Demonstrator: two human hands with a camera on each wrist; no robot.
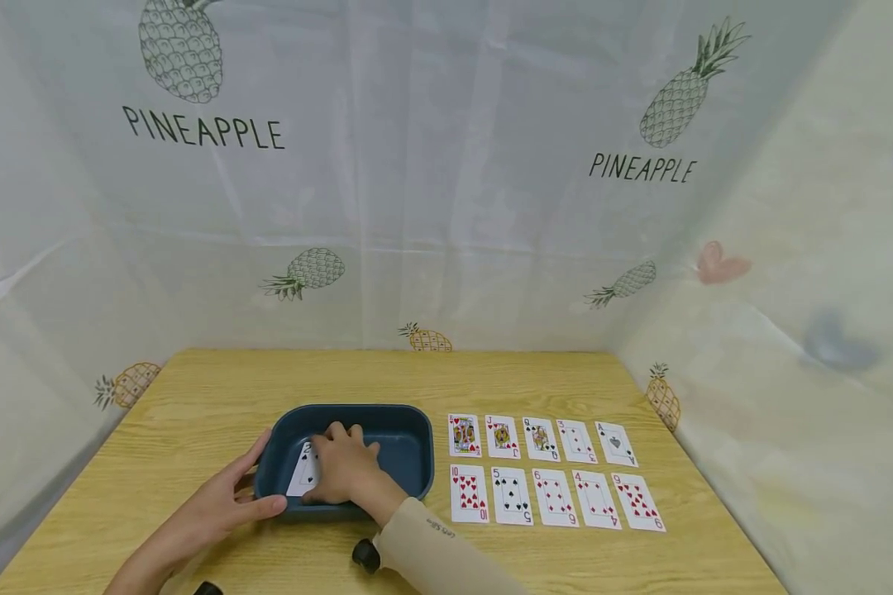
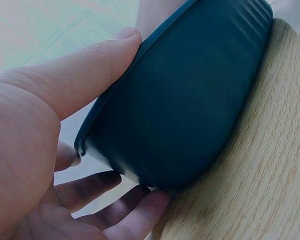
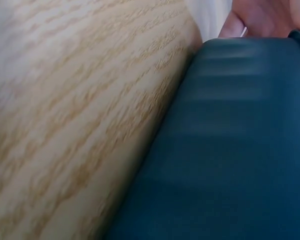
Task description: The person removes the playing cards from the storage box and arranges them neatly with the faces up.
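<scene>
A dark blue-green plastic box [image 1: 424, 463] stands on the table. My left hand [image 1: 226, 504] grips its left end; in the left wrist view the thumb [image 2: 97, 67] lies along the rim and the other fingers touch the outer wall. My right hand [image 1: 350, 471] reaches down inside the box. A black-suited 2 playing card [image 1: 303, 473] is at its left, partly covered by that hand, with the thumb and a finger at the card's edges. The right wrist view shows mostly the box's outer wall [image 3: 230, 150], so the right fingertips are hidden there.
To the right of the box, playing cards lie face up in two rows; the king of hearts [image 1: 465, 435] and ten of hearts [image 1: 469, 494] are nearest the box. The wooden table [image 1: 565, 380] is bordered by a pineapple-print curtain [image 1: 454, 207].
</scene>
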